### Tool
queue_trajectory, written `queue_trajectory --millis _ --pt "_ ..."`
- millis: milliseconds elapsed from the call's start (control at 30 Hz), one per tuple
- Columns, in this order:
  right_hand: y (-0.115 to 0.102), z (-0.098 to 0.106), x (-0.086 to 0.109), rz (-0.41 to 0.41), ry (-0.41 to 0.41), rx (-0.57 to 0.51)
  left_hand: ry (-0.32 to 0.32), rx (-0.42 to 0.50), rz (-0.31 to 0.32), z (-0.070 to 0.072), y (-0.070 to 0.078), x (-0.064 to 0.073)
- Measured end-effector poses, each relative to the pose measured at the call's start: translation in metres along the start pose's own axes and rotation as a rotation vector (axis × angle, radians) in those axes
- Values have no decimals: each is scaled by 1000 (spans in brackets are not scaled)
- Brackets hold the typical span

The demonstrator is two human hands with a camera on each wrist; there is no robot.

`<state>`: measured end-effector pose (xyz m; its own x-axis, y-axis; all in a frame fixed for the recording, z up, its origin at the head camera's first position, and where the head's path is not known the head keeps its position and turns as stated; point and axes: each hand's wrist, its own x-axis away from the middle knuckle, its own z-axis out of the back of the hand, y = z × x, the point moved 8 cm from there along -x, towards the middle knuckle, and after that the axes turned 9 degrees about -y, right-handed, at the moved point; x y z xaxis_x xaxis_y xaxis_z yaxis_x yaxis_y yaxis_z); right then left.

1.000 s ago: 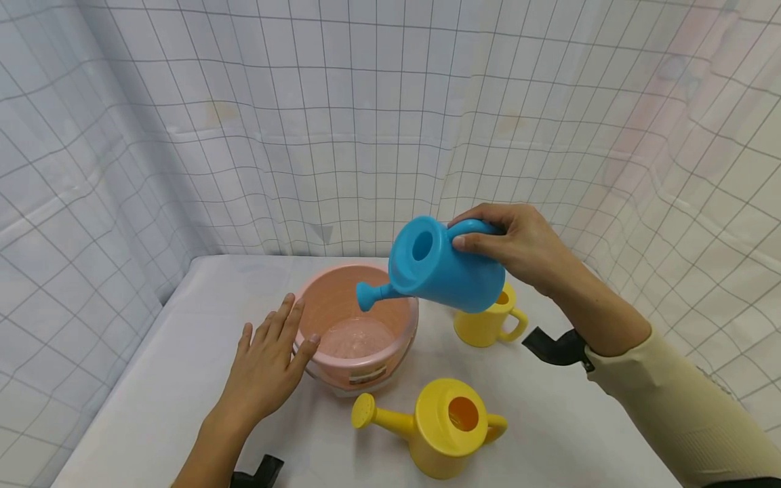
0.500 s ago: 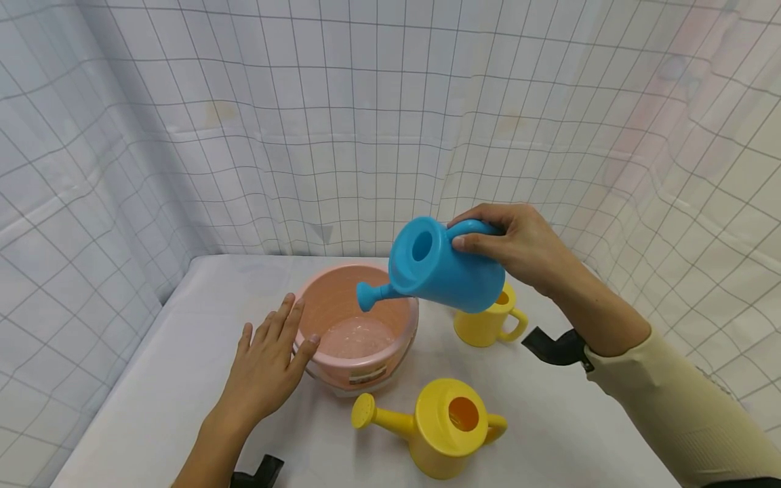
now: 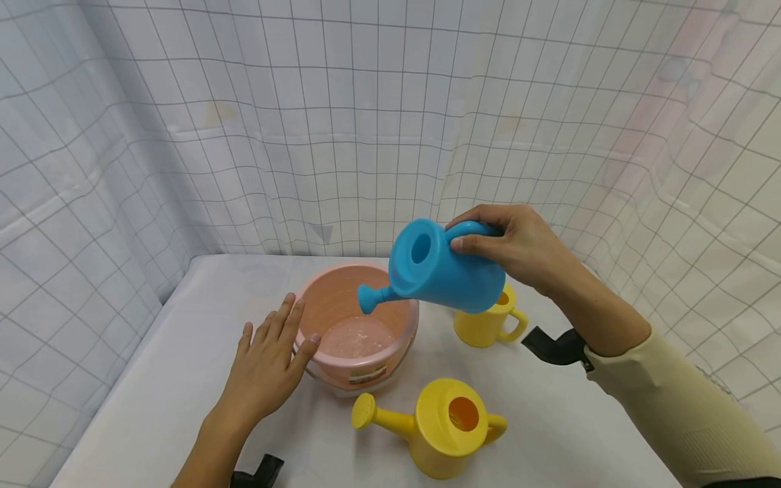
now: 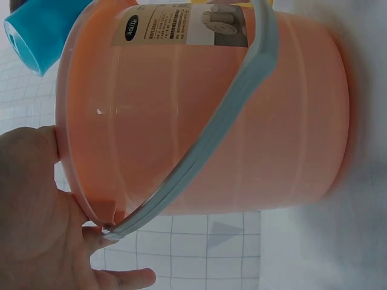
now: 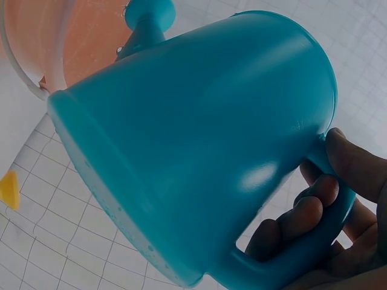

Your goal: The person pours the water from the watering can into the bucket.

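Observation:
By its handle, my right hand (image 3: 518, 240) grips a blue watering can (image 3: 451, 274), fingers wrapped round the handle in the right wrist view. The can is tipped to the left, so its spout head (image 3: 367, 298) hangs over the pink bucket (image 3: 338, 369). Rippled clear water shows at the bucket's bottom. With fingers spread and mostly straight, my left hand (image 3: 262, 366) rests at the bucket's left rim. In the left wrist view the thumb meets that rim, near where the grey bucket handle (image 4: 199, 157) joins it.
A yellow watering can (image 3: 442, 434) stands in front of the bucket, spout to the left. Behind and below the blue can, a second yellow vessel (image 3: 478, 331) with a side handle is partly hidden. White grid-patterned cloth (image 3: 378, 135) surrounds the white-covered table (image 3: 146, 379).
The blue can's spout head has dipped very slightly. Ripples on the water in the bucket have shifted. My left hand and the yellow vessels stay in place.

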<state>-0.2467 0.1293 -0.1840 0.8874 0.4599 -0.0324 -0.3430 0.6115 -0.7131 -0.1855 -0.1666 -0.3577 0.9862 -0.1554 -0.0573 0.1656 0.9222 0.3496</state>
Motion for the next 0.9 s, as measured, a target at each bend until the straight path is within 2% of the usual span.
queue_trajectory --millis 233,633,900 --pt "-3 0 0 -3 -7 14 -6 3 1 0 0 1" --pt "-6 -2 0 9 -21 16 23 6 -14 0 1 0" --pt "-5 -1 1 -7 -20 24 4 6 -3 0 0 0"
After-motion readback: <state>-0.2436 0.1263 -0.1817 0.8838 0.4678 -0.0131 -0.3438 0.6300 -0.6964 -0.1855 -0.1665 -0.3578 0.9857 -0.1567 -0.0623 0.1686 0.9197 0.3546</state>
